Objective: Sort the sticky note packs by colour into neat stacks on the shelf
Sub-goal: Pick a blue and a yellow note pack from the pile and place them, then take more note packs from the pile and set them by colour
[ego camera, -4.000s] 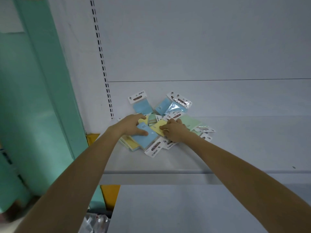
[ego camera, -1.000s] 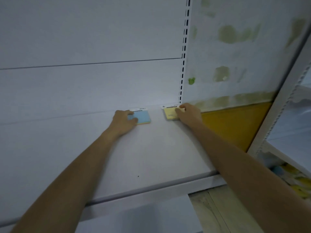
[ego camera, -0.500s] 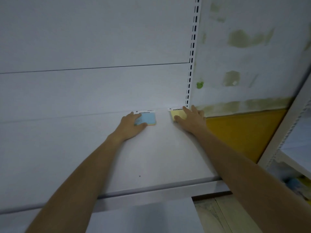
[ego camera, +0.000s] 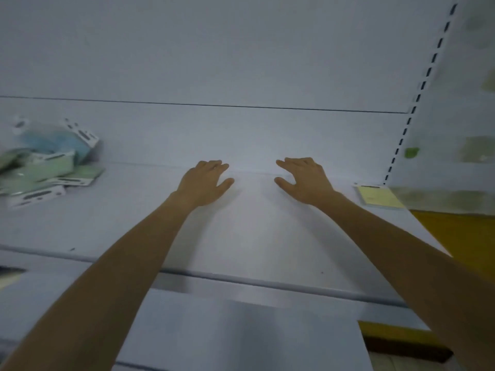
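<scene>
Both my left hand [ego camera: 205, 183] and right hand [ego camera: 304, 180] hover empty with fingers spread over the bare shelf [ego camera: 254, 236], between the jumbled pile of packs [ego camera: 45, 167] and the lone yellow pack [ego camera: 379, 197], so grabbing carelessly could scatter that loose heap

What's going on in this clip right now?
A person is sorting sticky note packs on a white shelf. Both hands are empty and open: the left hand and right hand hover mid-shelf. A yellow pack lies at the right end, and a jumbled pile of green and blue packs waits on the left.
</scene>
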Demonstrator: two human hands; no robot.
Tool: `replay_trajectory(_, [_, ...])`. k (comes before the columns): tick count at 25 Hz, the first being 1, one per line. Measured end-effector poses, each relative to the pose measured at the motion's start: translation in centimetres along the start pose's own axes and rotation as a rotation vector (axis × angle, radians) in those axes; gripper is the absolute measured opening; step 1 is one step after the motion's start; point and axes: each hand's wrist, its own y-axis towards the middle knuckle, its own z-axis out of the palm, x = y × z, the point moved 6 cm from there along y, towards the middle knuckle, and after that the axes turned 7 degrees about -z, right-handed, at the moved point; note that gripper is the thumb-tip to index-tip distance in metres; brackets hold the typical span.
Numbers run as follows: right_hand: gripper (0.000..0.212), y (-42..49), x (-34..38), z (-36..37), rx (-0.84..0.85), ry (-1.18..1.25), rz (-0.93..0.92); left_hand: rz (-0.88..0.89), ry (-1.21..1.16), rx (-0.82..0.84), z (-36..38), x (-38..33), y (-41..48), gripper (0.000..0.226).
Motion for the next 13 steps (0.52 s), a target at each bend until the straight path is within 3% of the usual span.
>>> replay_trajectory(9, [0.046,10.2,26.3,7.3,0.095,0.136,-0.229,-0.238,0.068,-0.006,-5.7,26.6,-9.7,0.047])
replay_trajectory(13, [0.035,12.2,33.0,10.0,0.12,0.263,-0.251,-0.286,0.042,-0.074,-7.8,34.3,-11.3,0.037])
